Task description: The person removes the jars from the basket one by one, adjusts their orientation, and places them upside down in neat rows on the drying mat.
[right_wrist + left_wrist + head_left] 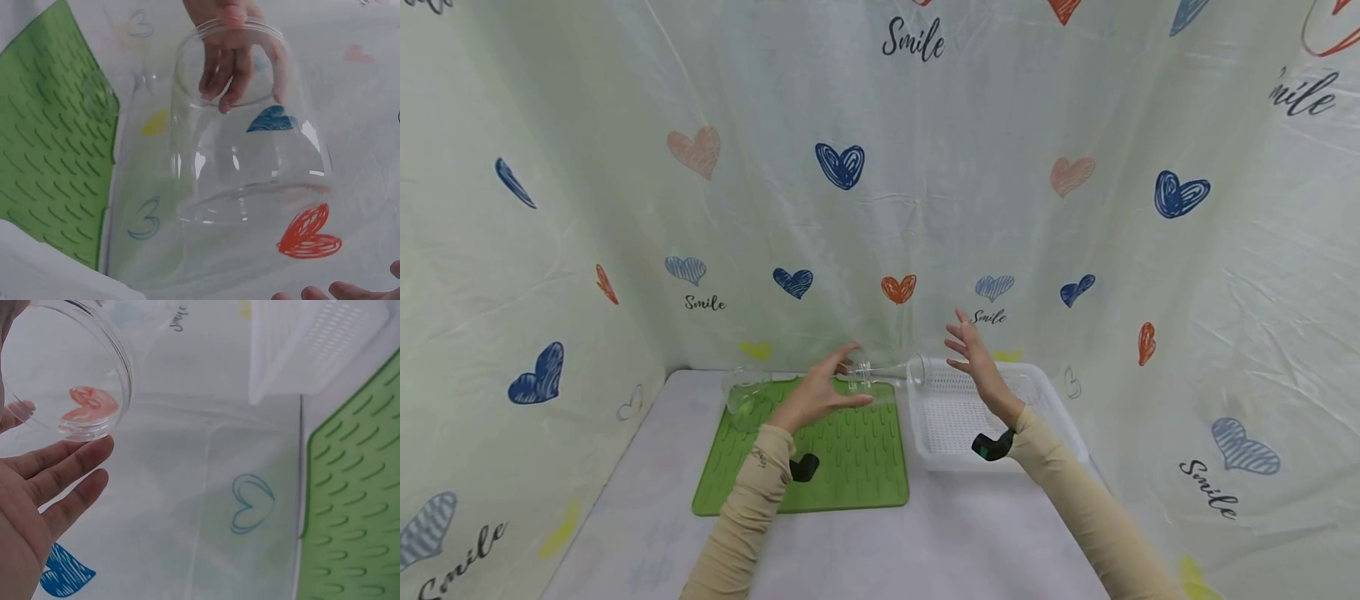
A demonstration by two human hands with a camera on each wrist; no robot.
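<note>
From overhead, the left hand (820, 398) grips a clear jar (887, 372) mid-air, the right hand (979, 364) spread and holding nothing; another vessel (747, 402) (done, I'd guess) sits on the green mat (842, 477). Left wrist: fingers (78, 462) at the jar's rim. Right wrist: jar not yet set down.

- A clear container (250, 156), see-through and tilted, fills the centre, its ringed narrower end uppermost and its wider end lower down
- At the top, a left hand (231, 44) grips the ringed end, several fingers showing through the clear wall
- Bottom right, fingertips of a right hand (345, 292) lie apart from the container
- On the left, a green mat (50, 150) with raised ridges; below it, a cropped white edge (59, 269)
- Behind, a pale curtain (362, 137) printed with blue, red, yellow and pink hearts
</note>
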